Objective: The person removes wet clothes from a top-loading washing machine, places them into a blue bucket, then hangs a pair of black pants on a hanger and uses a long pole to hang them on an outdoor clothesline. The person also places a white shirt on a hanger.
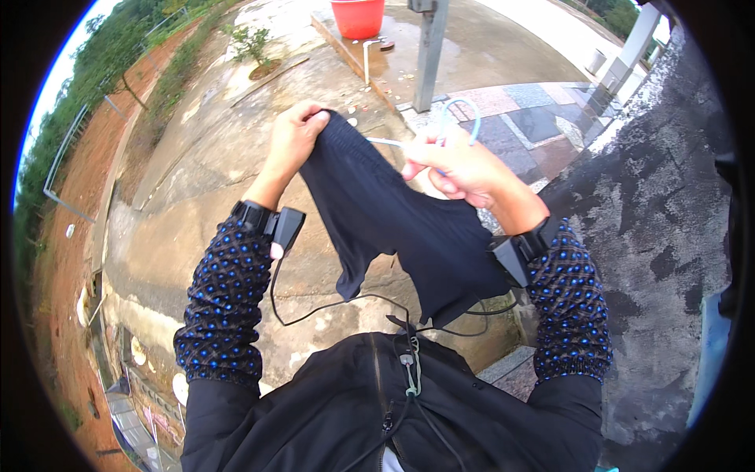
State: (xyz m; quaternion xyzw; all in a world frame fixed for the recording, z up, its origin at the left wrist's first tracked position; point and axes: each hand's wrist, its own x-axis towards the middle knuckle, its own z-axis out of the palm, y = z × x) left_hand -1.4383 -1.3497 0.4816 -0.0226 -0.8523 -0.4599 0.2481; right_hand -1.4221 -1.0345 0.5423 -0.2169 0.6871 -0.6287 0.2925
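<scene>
My left hand (pixel 298 135) pinches one end of the elastic waistband of black shorts (pixel 377 200), which hang down in front of me with both leg openings low. My right hand (pixel 451 168) is closed around a light blue clothes hanger (pixel 463 103), its hook standing up above the fingers. One arm of the hanger reaches left to the waistband; whether its tip is inside the waist I cannot tell. The far side of the shorts hangs below my right hand, near the wrist. Each wrist bears a black strapped device with a cable.
A grey metal post (pixel 432 59) stands ahead on the paving, with a red tub (pixel 358 17) and a white standpipe (pixel 367 59) beyond it. A rough dark grey wall (pixel 655 236) rises close on my right. A small tree (pixel 250 44) grows ahead left.
</scene>
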